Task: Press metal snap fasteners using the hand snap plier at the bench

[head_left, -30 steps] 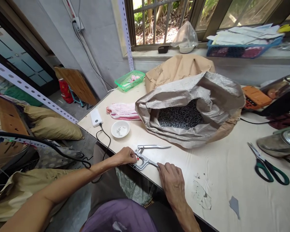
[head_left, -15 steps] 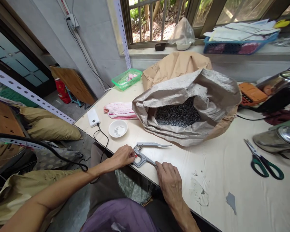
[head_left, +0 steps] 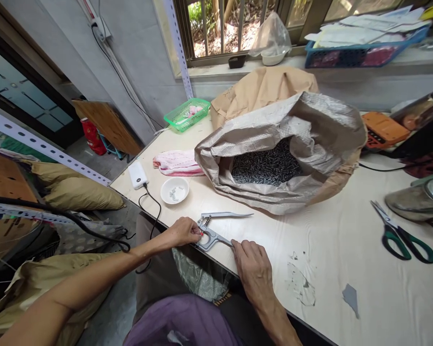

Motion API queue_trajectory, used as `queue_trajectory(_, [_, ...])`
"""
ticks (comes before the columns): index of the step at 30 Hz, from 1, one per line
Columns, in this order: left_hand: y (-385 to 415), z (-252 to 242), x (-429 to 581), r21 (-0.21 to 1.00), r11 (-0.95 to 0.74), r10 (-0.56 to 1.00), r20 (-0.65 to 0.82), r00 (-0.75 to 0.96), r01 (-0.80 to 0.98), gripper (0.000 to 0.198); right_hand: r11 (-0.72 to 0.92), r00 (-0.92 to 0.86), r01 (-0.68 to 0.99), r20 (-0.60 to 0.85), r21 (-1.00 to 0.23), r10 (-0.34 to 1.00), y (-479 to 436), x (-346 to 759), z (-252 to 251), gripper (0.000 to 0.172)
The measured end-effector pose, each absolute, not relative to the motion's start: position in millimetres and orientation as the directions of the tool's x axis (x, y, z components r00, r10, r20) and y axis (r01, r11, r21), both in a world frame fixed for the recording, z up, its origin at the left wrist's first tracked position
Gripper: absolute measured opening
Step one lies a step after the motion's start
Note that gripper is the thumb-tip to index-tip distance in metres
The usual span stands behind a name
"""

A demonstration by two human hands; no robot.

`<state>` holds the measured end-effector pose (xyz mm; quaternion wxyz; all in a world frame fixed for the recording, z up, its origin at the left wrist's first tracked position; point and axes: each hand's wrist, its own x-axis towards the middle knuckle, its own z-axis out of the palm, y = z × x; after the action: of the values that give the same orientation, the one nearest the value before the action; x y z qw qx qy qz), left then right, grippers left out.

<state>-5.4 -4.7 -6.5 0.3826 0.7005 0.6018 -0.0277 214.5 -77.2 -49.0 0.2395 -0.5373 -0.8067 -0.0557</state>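
A grey metal pliers-like hand tool (head_left: 212,238) lies at the table's front edge. It has two long handles spread apart, a dark coil spring between them and a round opening in its body. My left hand (head_left: 184,231) is closed in a pinch at the head end, on a small red piece (head_left: 201,234) by the opening. Whether that piece belongs to the tool I cannot tell. My right hand (head_left: 253,264) has its fingers curled over the end of the lower handle. Just behind the tool, a white bowl (head_left: 163,196) holds several small, pale cylindrical pieces.
An open sack (head_left: 324,158) full of dark metal pieces (head_left: 267,163) stands behind the tool. Green-handled scissors (head_left: 400,238) and a grey scrap (head_left: 350,299) lie to the right. On the left are a white power bank (head_left: 137,174) with a cable, a striped cloth (head_left: 178,163) and a green basket (head_left: 187,115).
The view has shifted slightly, moving the scissors and sack a little in the picture. Both hands keep their places on the tool.
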Motion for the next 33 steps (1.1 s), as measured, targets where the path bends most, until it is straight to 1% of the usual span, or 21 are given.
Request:
queue_trajectory(2, [-6.0, -6.9, -5.5, 0.497, 0.067, 0.81, -0.534, 0.243, 0.865, 0.014, 0.41, -0.302, 0.895, 0.439, -0.174, 0.846, -76.9, 214.0, -49.5, 0.018])
queue_trajectory(6, [-10.2, -7.9, -6.9, 0.54, 0.093, 0.823, -0.514, 0.24, 0.837, 0.014, 0.402, -0.294, 0.898, 0.437, -0.177, 0.85, -76.3, 213.1, -50.0, 0.018])
queue_trajectory(8, [-11.4, -8.3, -7.7, 0.563, 0.124, 0.814, -0.529, 0.241, 0.817, 0.014, 0.4, -0.294, 0.899, 0.43, -0.18, 0.854, -76.5, 213.1, -50.3, 0.018])
queue_trajectory(13, [-12.6, -10.8, -8.6, 0.613, 0.292, 0.753, -0.621, 0.218, 0.734, 0.017, 0.41, -0.302, 0.893, 0.428, -0.186, 0.852, -76.8, 214.2, -49.7, 0.018])
queue_trajectory(16, [-14.9, -13.4, -8.6, 0.64, 0.322, 0.761, -0.613, 0.211, 0.697, 0.018, 0.401, -0.295, 0.895, 0.419, -0.193, 0.859, -75.7, 213.5, -46.4, 0.015])
queue_trajectory(19, [-17.2, -15.0, -8.5, 0.626, 0.346, 0.764, -0.62, 0.177, 0.699, 0.02, 0.39, -0.279, 0.894, 0.405, -0.223, 0.871, -74.4, 210.1, -42.8, 0.014])
queue_trajectory(21, [-17.8, -15.4, -8.6, 0.623, 0.347, 0.763, -0.623, 0.176, 0.701, 0.021, 0.39, -0.289, 0.894, 0.381, -0.222, 0.878, -73.2, 207.7, -41.7, 0.016])
queue_trajectory(24, [-17.9, -15.4, -9.2, 0.646, 0.334, 0.764, -0.612, 0.204, 0.687, 0.021, 0.386, -0.311, 0.895, 0.306, -0.224, 0.9, -67.5, 208.0, -40.8, 0.012])
queue_trajectory(27, [-18.6, -15.0, -9.7, 0.651, 0.349, 0.757, -0.62, 0.207, 0.674, 0.022, 0.423, -0.376, 0.854, 0.204, -0.302, 0.904, -52.8, 214.8, -36.6, 0.014])
queue_trajectory(29, [-19.3, -14.9, -9.7, 0.646, 0.363, 0.754, -0.627, 0.195, 0.672, 0.022, 0.443, -0.402, 0.835, 0.189, -0.326, 0.896, -37.9, 219.8, -30.9, 0.016])
queue_trajectory(30, [-19.6, -14.9, -9.6, 0.644, 0.367, 0.754, -0.628, 0.191, 0.671, 0.022, 0.436, -0.389, 0.846, 0.204, -0.306, 0.898, -29.5, 221.3, -27.6, 0.018])
queue_trajectory(33, [-19.3, -15.3, -9.6, 0.642, 0.373, 0.751, -0.632, 0.188, 0.669, 0.022, 0.398, -0.359, 0.902, 0.221, -0.167, 0.907, -3.4, 219.7, -19.1, 0.023])
